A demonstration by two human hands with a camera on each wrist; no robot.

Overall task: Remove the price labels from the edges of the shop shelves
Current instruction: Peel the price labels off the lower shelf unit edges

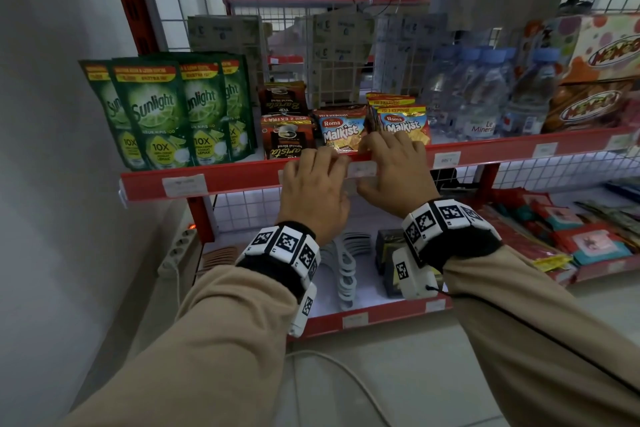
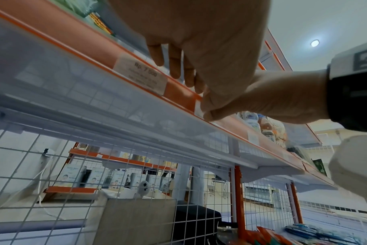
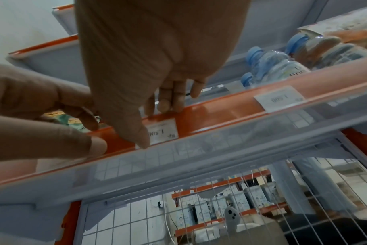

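- Head view: both hands are together on the red front edge [image 1: 242, 177] of the middle shelf. The left hand [image 1: 313, 189] has its fingers curled over the top of the edge, its thumb below. The right hand [image 1: 394, 172] does the same just beside it. Between them sits one small price label [image 1: 362, 170], its print too blurred to read.
- On the same edge I count three more labels: one at the left [image 1: 184, 185], one right of the hands [image 1: 446, 159] and one further right [image 1: 544, 149].
- On the shelf stand four green "Sunlight" pouches [image 1: 156, 114], dark coffee sachets [image 1: 287, 137] and "Roma Malkist" cracker packs [image 1: 343, 130] in two piles. To the right are water bottles [image 1: 485, 97] with blue caps.
- Left wrist view: the left hand's fingertips [image 2: 175, 73] rest on the edge beside a label reading "Rp. 7 000" [image 2: 140, 74]. The right hand's thumb and fingers close on the strip at a white label [image 2: 197, 107].
- Right wrist view: the right thumb [image 3: 136, 132] presses on the left part of a label with a price beginning "Rp 1." [image 3: 163, 131], which stays in the strip. A second label, also upside down [image 3: 280, 100], is further right.
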